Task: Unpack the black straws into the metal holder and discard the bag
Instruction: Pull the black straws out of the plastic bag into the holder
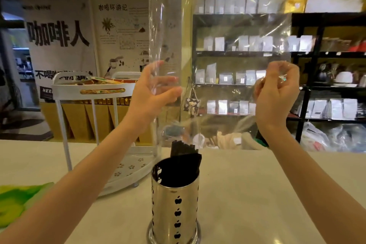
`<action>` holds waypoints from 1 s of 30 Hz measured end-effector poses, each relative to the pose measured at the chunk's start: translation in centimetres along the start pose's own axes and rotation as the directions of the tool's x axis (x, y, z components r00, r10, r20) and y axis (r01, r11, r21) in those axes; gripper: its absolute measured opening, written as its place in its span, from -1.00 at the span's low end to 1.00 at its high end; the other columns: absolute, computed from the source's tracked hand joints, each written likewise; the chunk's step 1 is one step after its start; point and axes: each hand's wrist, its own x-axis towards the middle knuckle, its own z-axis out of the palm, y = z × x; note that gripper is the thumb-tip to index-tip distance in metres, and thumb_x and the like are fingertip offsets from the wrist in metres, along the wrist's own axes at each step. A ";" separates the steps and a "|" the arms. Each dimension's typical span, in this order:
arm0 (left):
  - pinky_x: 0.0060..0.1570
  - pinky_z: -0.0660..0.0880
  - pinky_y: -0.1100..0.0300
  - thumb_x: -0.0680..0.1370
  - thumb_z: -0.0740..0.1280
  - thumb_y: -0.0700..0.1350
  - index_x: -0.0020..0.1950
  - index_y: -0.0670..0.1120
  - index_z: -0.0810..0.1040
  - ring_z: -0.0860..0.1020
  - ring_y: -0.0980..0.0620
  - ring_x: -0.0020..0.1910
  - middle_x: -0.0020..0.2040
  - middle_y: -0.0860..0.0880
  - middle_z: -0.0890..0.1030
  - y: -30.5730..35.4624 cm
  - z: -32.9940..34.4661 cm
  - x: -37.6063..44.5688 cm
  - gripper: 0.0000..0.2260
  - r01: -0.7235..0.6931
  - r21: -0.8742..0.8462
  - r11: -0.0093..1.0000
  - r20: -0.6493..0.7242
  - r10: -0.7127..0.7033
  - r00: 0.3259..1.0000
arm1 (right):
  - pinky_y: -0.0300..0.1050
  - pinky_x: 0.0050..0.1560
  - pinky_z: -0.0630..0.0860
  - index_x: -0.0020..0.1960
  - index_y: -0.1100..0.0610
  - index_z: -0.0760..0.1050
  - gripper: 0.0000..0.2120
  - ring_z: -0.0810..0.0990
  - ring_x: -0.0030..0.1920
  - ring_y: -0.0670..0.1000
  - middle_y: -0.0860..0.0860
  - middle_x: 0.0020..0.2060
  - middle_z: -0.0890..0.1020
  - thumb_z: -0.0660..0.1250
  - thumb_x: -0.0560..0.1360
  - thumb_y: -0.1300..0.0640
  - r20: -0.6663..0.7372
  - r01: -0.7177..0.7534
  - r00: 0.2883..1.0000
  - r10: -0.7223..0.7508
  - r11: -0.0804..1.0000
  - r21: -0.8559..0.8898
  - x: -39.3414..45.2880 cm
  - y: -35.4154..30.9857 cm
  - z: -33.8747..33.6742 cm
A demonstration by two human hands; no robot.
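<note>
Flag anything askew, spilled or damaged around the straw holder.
Nothing spilled or damaged. The black straws lean to one side in the metal holder rather than upright. The empty bag is held up by both hands, not yet discarded.

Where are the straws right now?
In the head view, the straws stand in the metal holder at bottom centre on the counter, just right of the white rack.
</note>
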 end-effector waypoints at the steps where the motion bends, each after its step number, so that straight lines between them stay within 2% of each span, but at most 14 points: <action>1: -0.11 0.58 0.15 0.38 0.40 -0.22 0.32 -0.02 0.24 0.60 -0.02 0.01 0.05 -0.09 0.57 0.5 0.2 0.6 -0.42 -0.024 0.009 1.000 0.002 0.024 1.000 | -0.26 -0.55 0.30 -0.14 -0.06 0.32 -0.85 0.35 -0.59 -0.14 -0.16 -0.62 0.45 0.11 0.59 0.09 -0.013 0.019 1.000 -0.019 1.000 0.007 0.4 -0.3 0.0; 5: -0.06 0.58 0.12 0.38 0.41 -0.24 0.32 -0.06 0.25 0.61 -0.03 -0.01 0.06 -0.16 0.57 2.6 1.6 2.3 -0.43 -0.135 0.041 0.990 -0.007 0.135 0.991 | -0.30 -0.53 0.31 -0.14 -0.02 0.30 -0.86 0.37 -0.59 -0.15 -0.13 -0.60 0.43 0.10 0.60 0.10 -0.070 0.105 0.992 -0.101 0.993 0.051 2.3 -1.2 -0.6; 8: -0.09 0.59 0.14 0.39 0.41 -0.20 0.32 -0.08 0.24 0.62 0.01 -0.06 0.05 -0.15 0.58 3.5 3.5 3.0 -0.43 -0.166 0.019 0.986 0.001 0.166 0.986 | -0.31 -0.50 0.33 -0.11 -0.04 0.31 -0.88 0.39 -0.56 -0.15 -0.10 -0.52 0.43 0.10 0.60 0.09 -0.099 0.153 0.983 -0.153 0.988 -0.011 3.9 -1.5 -2.1; 11: -0.13 0.60 0.14 0.44 0.37 -0.10 0.33 -0.07 0.25 0.63 -0.01 -0.06 0.04 -0.12 0.60 3.7 6.1 3.3 -0.49 -0.100 -0.071 0.992 0.029 0.103 0.994 | -0.29 -0.52 0.33 -0.13 -0.05 0.33 -0.88 0.38 -0.57 -0.15 -0.12 -0.58 0.45 0.13 0.59 0.07 -0.106 0.152 0.982 -0.158 0.986 -0.062 5.7 -1.8 -4.4; 13: -0.16 0.60 0.17 0.48 0.30 -0.04 0.29 -0.05 0.30 0.64 0.01 -0.09 0.04 -0.09 0.60 3.7 7.9 3.5 -0.59 0.005 -0.133 0.991 0.081 0.006 0.997 | -0.27 -0.53 0.33 -0.16 -0.06 0.34 -0.86 0.38 -0.58 -0.15 -0.11 -0.57 0.45 0.14 0.58 0.06 -0.106 0.108 0.987 -0.122 0.985 -0.132 7.0 -1.9 -6.2; 16: -0.19 0.61 0.10 0.50 0.27 -0.01 0.20 -0.09 0.39 0.65 0.01 -0.18 0.02 -0.09 0.59 3.1 10.6 3.7 -0.69 0.222 -0.215 0.951 0.166 -0.188 0.968 | -0.28 -0.53 0.33 -0.20 -0.04 0.36 -0.83 0.37 -0.59 -0.17 -0.04 -0.49 0.45 0.17 0.56 0.07 -0.110 -0.031 0.994 -0.002 0.955 -0.295 8.5 -1.8 -9.3; 18: -0.20 0.62 0.05 0.50 0.28 -0.07 0.17 -0.15 0.42 0.65 -0.04 -0.20 -0.04 -0.14 0.60 2.2 12.4 3.1 -0.71 0.346 -0.286 0.894 0.202 -0.297 0.933 | -0.31 -0.58 0.29 -0.22 0.04 0.39 -0.83 0.34 -0.65 -0.19 -0.02 -0.50 0.44 0.19 0.55 0.09 -0.118 -0.171 0.984 0.136 0.911 -0.375 8.9 -1.5 -11.5; 20: -0.19 0.62 0.03 0.50 0.28 -0.15 0.13 -0.19 0.45 0.65 -0.09 -0.16 -0.03 -0.17 0.61 0.9 14.1 1.5 -0.77 0.448 -0.310 0.839 0.237 -0.388 0.891 | -0.35 -0.67 0.21 -0.26 0.09 0.41 -0.80 0.29 -0.70 -0.18 -0.03 -0.55 0.43 0.21 0.54 0.14 -0.128 -0.316 0.949 0.289 0.862 -0.396 8.8 -0.8 -13.9; 23: -0.19 0.62 -0.01 0.48 0.30 -0.24 0.08 -0.19 0.47 0.63 -0.20 -0.08 -0.02 -0.24 0.62 -1.1 16.4 -1.6 -0.81 0.549 -0.310 0.776 0.269 -0.482 0.834 | -0.42 -0.69 0.12 -0.29 0.11 0.39 -0.79 0.24 -0.72 -0.18 0.02 -0.54 0.39 0.23 0.53 0.17 -0.151 -0.479 0.874 0.461 0.766 -0.429 7.5 0.9 -17.6; 27: -0.27 0.62 0.05 0.44 0.33 -0.29 0.16 -0.18 0.41 0.63 -0.08 -0.20 -0.09 -0.19 0.61 -3.9 18.2 -5.8 -0.70 0.627 -0.274 0.729 0.296 -0.556 0.776 | -0.41 -0.67 0.11 -0.37 0.11 0.37 -0.72 0.21 -0.73 -0.16 -0.02 -0.61 0.36 0.26 0.51 0.20 -0.222 -0.629 0.766 0.604 0.630 -0.455 4.1 3.5 -21.7; 30: -0.35 0.62 0.08 0.42 0.35 -0.33 0.30 -0.12 0.25 0.62 -0.07 -0.26 -0.05 -0.24 0.58 -6.6 18.4 -8.9 -0.49 0.660 -0.249 0.709 0.278 -0.600 0.750 | -0.41 -0.67 0.12 -0.36 0.12 0.38 -0.76 0.20 -0.75 -0.15 -0.02 -0.67 0.41 0.26 0.47 0.23 -0.228 -0.707 0.665 0.711 0.501 -0.500 1.0 5.3 -23.8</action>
